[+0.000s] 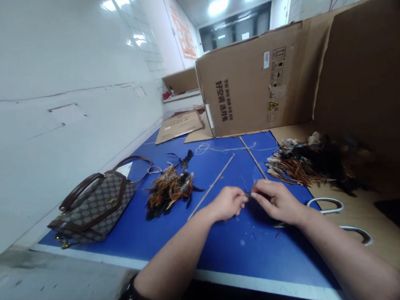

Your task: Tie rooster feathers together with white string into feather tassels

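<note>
Over the blue tabletop, my left hand (229, 203) is closed in a pinch on a small brownish feather piece (247, 196), mostly covered by the fingertips. My right hand (276, 201) pinches at the same spot, its fingertips almost meeting the left ones. Fine pale thread (243, 181) rises by the right fingertips. Scissors with pale looped handles (326, 205) lie partly beneath my right wrist. To the left is a loose pile of brown and black feathers (170, 189). A larger feather heap (308, 162) lies at the back right.
A patterned handbag (97, 202) with brown handles stands at the table's left side, by the white wall. Behind rises a big cardboard box (248, 89), with flat cardboard pieces (179, 125) beside it. Loose thread (205, 148) and a thin strip (213, 185) lie on the blue surface (227, 252).
</note>
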Demonstrator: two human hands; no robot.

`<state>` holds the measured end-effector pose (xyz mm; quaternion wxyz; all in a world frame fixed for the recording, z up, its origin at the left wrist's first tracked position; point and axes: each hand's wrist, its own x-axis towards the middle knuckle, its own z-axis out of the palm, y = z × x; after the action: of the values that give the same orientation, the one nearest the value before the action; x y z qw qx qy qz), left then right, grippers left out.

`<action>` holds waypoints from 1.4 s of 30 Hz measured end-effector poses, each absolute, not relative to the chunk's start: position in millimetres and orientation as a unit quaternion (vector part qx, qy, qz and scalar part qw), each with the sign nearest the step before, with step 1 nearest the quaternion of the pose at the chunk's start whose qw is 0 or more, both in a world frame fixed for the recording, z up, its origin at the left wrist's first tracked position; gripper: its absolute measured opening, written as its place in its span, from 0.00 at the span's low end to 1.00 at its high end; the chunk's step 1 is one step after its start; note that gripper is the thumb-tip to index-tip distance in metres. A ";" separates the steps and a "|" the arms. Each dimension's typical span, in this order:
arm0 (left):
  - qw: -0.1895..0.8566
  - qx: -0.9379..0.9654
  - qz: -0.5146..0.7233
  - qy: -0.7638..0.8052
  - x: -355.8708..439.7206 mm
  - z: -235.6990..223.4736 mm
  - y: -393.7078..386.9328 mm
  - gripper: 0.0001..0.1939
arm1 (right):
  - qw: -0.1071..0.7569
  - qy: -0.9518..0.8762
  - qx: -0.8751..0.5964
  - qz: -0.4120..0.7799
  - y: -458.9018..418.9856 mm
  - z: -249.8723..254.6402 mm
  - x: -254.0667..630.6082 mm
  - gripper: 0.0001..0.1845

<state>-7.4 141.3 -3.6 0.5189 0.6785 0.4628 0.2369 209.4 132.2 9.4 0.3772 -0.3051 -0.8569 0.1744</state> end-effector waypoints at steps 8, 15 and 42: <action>0.588 0.678 0.239 0.369 -4.4 5.7 131.3 0.17 | 0.434 -0.769 -0.381 0.275 134.2 5.6 204.4 0.16; 0.679 0.571 0.339 0.313 -5.4 11.1 133.7 0.19 | 0.465 -0.731 -0.406 0.292 136.3 6.0 205.5 0.18; 0.324 0.848 0.318 0.273 -5.0 -1.7 139.1 0.10 | 0.377 -0.817 -0.357 0.250 133.2 3.5 204.0 0.14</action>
<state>-5.0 139.1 -1.7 0.3240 0.8483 0.2729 0.3178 204.0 133.2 3.5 0.3769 -0.3574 -0.8172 0.2496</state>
